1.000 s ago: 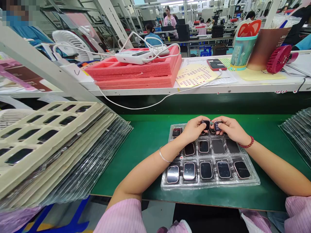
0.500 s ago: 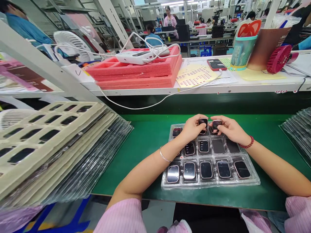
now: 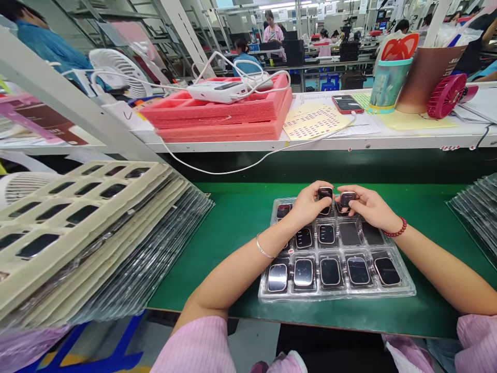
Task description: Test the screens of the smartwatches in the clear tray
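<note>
My left hand (image 3: 313, 201) is closed on a smartwatch body (image 3: 325, 193) with a dark screen, held up over the back row of a clear plastic tray (image 3: 337, 299). Just to its right, my right hand (image 3: 364, 203) pinches a second smartwatch body (image 3: 347, 199) between thumb and fingers. Below them, the tray's pockets hold several more watch bodies, such as one with a lit list on its screen (image 3: 326, 234) and a dark one in the front row (image 3: 330, 271). Two pockets in the middle row, at the right, show no watch. My hands partly cover the back row.
Stacked cream and clear trays (image 3: 97, 223) lean at the left; more clear trays (image 3: 479, 207) stand at the right edge. A white shelf (image 3: 248, 147) behind the green bench carries pink foam (image 3: 217, 122), a phone (image 3: 347, 103), a teal cup (image 3: 388, 85) and a fan (image 3: 446, 96). People work farther back.
Both hands keep their holds on the two watch bodies, in almost the same place over the tray. The whole view has shifted very slightly.
</note>
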A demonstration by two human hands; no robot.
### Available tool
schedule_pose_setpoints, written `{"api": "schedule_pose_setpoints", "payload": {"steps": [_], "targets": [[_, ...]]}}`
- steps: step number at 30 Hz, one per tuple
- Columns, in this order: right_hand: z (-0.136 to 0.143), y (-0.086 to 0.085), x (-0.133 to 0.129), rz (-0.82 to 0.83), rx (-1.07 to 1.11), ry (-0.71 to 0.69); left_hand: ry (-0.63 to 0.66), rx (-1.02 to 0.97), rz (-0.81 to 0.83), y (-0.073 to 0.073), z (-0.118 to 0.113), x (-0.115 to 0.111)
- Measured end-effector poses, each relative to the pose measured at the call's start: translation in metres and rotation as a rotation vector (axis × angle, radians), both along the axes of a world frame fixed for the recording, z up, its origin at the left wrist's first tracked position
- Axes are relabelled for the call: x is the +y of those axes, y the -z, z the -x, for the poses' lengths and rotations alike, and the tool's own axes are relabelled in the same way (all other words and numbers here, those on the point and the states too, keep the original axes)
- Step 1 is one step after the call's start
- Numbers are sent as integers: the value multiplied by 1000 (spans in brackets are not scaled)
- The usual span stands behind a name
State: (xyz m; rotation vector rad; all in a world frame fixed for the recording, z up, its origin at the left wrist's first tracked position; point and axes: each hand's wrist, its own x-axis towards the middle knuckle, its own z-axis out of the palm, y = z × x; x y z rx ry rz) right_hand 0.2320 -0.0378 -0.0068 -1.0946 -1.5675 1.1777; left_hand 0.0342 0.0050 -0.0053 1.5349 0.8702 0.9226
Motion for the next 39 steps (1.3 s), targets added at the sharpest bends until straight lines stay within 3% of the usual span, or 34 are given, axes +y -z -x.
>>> {"api": "schedule_pose_setpoints", "payload": {"steps": [7,16,22,27,34,39], "targets": [[-2,-8,7,3,38,-24,-15,-5,-60,4,1,4],[0,4,12,5,28,5,-24,32,-79,5,2,6],[0,4,10,-14,6,10,-4,2,-7,2,2,4],[1,3,9,-21,-1,14,-20,3,-73,3,3,4],[1,2,10,23,15,12,2,-68,86,-2,3,3],[0,4,11,19,52,14,39,-108,62,-1,4,4]]}}
